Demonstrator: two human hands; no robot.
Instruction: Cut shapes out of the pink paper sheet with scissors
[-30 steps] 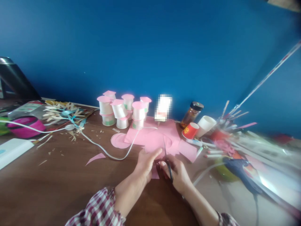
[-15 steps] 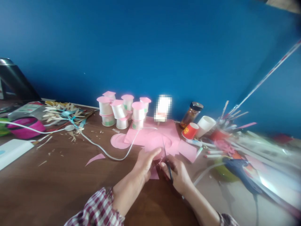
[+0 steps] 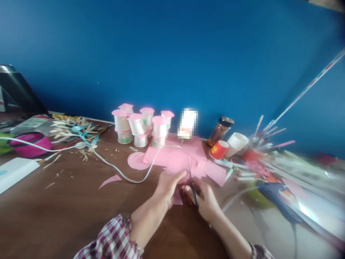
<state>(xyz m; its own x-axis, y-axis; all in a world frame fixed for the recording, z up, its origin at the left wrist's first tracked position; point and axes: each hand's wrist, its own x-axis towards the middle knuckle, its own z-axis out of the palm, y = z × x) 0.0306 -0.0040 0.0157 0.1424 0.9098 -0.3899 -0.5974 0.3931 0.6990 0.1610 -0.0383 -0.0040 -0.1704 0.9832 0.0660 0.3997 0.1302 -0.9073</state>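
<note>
Between thumb and fingers, my left hand grips a piece of pink paper; its fingers are mostly hidden beneath. My right hand is closed around the dark handles of a pair of scissors. The blades point away from me, up against the right side of the held paper. Behind it lie larger pink sheets. To the left are cut pink paper circles, and a narrow pink scrap rests on the brown table.
Stacked paper cups with pink tops stand at the back. A white cable crosses the table. On the right are a dark-lidded jar, a red cup, a white cup and a blue glue gun. A magenta tape roll sits left.
The scissors' blades look slightly more closed together against the pink paper. Both hands stay nearly in place, and the whole view has shifted a little.
</note>
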